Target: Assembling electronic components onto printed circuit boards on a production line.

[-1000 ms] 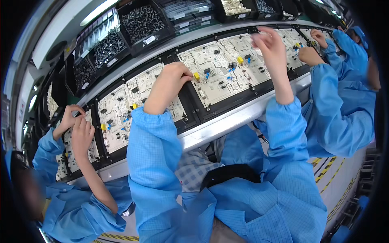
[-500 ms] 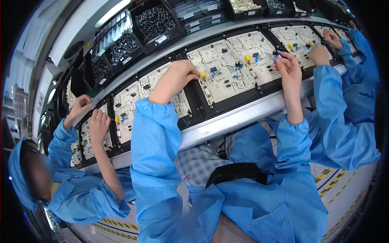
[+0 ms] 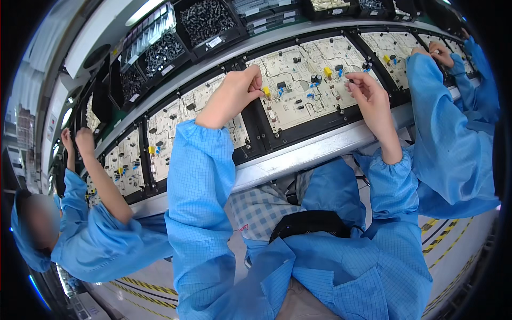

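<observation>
My left hand (image 3: 228, 97) reaches over the left edge of the middle circuit board (image 3: 288, 114). Its thumb and forefinger are pinched at a yellow block-shaped component (image 3: 267, 92) standing on that board. Over the board's right side hangs my right hand (image 3: 372, 100), fingers curled in and thumb near the forefinger. Something small and dark shows at those fingertips, but I cannot tell what it is. Between my hands the board carries a black block component (image 3: 281, 85), black cylindrical capacitors (image 3: 316, 79), a second yellow block (image 3: 327, 71) and small blue parts.
Black bins of small dark parts (image 3: 207, 24) line the back, beside a bin of white parts (image 3: 328, 4). More boards in black frames (image 3: 125, 160) run left and right along a metal rail (image 3: 304, 154). Co-workers in blue sit at my left (image 3: 106, 234) and right (image 3: 448, 138).
My right hand has moved left and slightly down over the board. My left hand stays at the yellow component, its wrist a little higher. The left co-worker's hands have moved toward the bins.
</observation>
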`<action>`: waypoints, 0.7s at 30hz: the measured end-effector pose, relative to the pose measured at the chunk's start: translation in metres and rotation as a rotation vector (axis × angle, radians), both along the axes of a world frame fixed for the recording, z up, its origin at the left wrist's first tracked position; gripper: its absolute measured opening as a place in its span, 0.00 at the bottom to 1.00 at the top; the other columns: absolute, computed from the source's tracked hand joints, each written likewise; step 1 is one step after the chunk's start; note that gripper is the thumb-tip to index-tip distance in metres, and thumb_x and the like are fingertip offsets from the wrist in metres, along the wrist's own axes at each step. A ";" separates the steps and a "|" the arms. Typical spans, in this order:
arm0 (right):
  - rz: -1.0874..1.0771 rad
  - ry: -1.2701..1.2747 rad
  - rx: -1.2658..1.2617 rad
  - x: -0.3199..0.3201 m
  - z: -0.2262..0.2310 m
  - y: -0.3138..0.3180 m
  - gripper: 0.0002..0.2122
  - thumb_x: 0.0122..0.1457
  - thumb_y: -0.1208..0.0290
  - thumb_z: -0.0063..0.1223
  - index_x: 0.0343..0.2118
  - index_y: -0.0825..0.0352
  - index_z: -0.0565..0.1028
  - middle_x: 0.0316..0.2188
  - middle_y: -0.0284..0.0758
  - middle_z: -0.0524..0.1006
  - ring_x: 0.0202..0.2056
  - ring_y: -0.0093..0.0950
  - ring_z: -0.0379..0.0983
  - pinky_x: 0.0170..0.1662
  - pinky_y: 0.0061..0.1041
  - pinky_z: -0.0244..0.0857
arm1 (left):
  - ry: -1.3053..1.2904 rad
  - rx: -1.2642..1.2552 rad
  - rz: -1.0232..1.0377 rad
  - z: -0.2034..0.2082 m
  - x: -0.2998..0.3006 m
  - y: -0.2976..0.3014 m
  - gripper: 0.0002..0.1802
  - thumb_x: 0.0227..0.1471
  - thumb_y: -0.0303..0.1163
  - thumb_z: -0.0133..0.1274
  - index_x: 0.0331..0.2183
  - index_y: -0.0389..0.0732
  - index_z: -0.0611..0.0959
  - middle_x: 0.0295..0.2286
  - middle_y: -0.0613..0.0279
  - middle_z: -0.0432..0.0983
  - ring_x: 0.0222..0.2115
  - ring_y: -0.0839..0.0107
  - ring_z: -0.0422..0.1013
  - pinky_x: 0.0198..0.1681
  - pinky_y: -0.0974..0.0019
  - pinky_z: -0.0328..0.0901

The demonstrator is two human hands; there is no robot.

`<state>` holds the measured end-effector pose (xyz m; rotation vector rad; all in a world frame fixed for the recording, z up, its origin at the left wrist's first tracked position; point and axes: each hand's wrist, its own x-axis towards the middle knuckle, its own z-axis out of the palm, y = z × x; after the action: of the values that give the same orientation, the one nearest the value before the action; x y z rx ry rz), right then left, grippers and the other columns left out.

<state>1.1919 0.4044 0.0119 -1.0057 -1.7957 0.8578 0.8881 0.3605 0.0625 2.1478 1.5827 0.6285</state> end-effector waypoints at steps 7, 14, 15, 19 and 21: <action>0.180 -0.177 0.018 -0.021 0.022 -0.006 0.09 0.59 0.79 0.48 0.42 0.71 0.73 0.35 0.38 0.77 0.36 0.24 0.76 0.38 0.19 0.67 | 0.037 0.027 0.001 -0.005 0.000 0.000 0.12 0.43 0.23 0.59 0.28 0.34 0.71 0.22 0.53 0.73 0.24 0.58 0.72 0.28 0.63 0.66; 0.326 -0.419 0.269 -0.031 0.022 -0.010 0.08 0.53 0.78 0.53 0.37 0.69 0.74 0.32 0.38 0.73 0.37 0.34 0.70 0.41 0.27 0.64 | 0.129 0.087 -0.044 -0.011 0.005 0.003 0.12 0.43 0.25 0.58 0.29 0.35 0.72 0.25 0.49 0.74 0.28 0.49 0.71 0.31 0.57 0.66; 0.345 -0.484 0.440 -0.031 0.020 -0.009 0.07 0.52 0.78 0.53 0.36 0.68 0.74 0.32 0.38 0.72 0.39 0.36 0.68 0.43 0.29 0.63 | 0.123 0.090 -0.040 -0.011 0.002 0.005 0.12 0.43 0.25 0.58 0.29 0.35 0.72 0.25 0.49 0.74 0.28 0.49 0.71 0.31 0.57 0.66; 0.368 -0.540 0.398 -0.027 0.013 -0.008 0.08 0.50 0.78 0.54 0.34 0.67 0.75 0.33 0.38 0.70 0.42 0.38 0.65 0.47 0.32 0.60 | -0.038 0.134 0.027 0.019 -0.029 0.018 0.12 0.46 0.26 0.59 0.35 0.37 0.76 0.29 0.60 0.76 0.31 0.70 0.73 0.35 0.69 0.68; 0.348 -0.515 0.401 -0.029 0.010 -0.008 0.07 0.50 0.78 0.54 0.34 0.68 0.75 0.33 0.38 0.71 0.41 0.37 0.66 0.46 0.32 0.61 | 0.058 0.483 0.290 0.018 -0.081 0.040 0.13 0.49 0.31 0.57 0.38 0.38 0.78 0.31 0.60 0.77 0.31 0.71 0.73 0.35 0.68 0.67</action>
<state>1.1633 0.3960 0.0217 -0.6950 -2.5103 0.4172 0.8075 0.4001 0.0803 2.2907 1.9524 1.1514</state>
